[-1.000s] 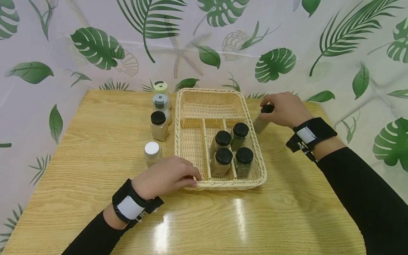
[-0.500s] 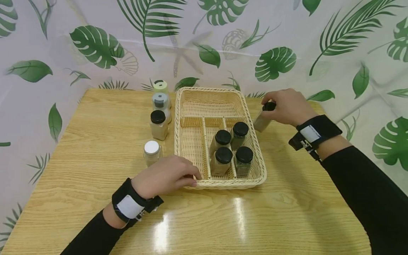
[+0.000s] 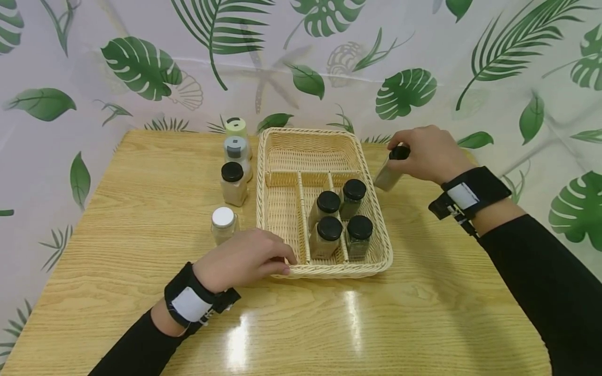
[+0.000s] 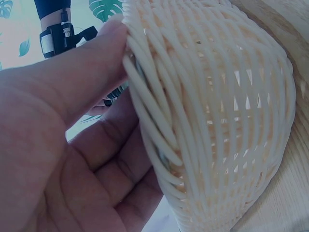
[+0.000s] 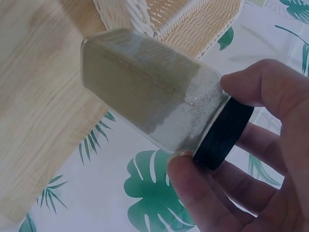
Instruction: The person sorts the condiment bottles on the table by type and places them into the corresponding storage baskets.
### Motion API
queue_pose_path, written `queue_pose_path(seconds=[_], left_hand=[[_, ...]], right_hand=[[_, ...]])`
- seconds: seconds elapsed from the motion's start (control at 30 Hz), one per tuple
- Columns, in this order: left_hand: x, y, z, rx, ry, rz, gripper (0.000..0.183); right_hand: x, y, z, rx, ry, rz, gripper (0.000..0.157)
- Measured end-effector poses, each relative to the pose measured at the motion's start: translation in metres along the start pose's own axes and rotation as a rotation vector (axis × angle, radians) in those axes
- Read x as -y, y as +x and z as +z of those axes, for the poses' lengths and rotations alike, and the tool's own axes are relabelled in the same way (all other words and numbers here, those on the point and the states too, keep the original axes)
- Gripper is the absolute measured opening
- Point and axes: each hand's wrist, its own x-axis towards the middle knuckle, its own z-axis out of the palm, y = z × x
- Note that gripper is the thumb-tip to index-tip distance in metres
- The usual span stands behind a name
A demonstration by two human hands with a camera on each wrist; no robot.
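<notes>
No text, label, brand, number or sign can be read on anything in these views.

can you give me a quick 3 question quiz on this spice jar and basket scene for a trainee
1. True or false: the right hand holds a black-capped jar outside the basket.
2. How many jars stand inside the basket? A) two B) four C) six
3. What does the left hand grip?

Key
1. True. The fingers pinch the jar near its cap, to the right of the basket.
2. B. Four black-capped jars stand in the near right compartments.
3. The basket's near rim, close to its left corner. The white-capped jar stands just beyond that hand, untouched.
</notes>
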Motion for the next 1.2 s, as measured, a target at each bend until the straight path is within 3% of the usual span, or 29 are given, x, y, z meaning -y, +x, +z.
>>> queue_pose_path(seconds=[1.2], left_hand=[[-0.001, 0.0, 0.0, 0.004, 0.002, 0.005, 0.008]], right_hand=[[0.018, -0.004, -0.016, -0.028, 0.002, -0.058, 0.034]])
